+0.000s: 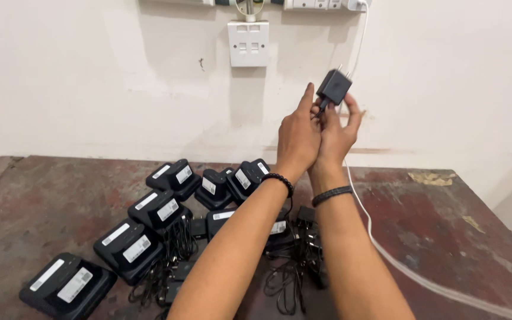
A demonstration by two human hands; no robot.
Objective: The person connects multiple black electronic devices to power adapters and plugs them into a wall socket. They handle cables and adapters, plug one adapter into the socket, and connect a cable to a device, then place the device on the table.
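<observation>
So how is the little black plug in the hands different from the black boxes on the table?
The black plug is small, cube-shaped and held up in the air by both hands, left and right; the black boxes are bigger, flatter and lie on the table. The plug shows metal prongs; the boxes show white labels instead. Both are black.

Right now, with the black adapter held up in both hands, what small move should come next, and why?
Probably raise the black adapter toward the white wall socket above. Both the left hand and the right hand hold it in the air below the socket, its prongs pointing up and not yet inserted.
</observation>
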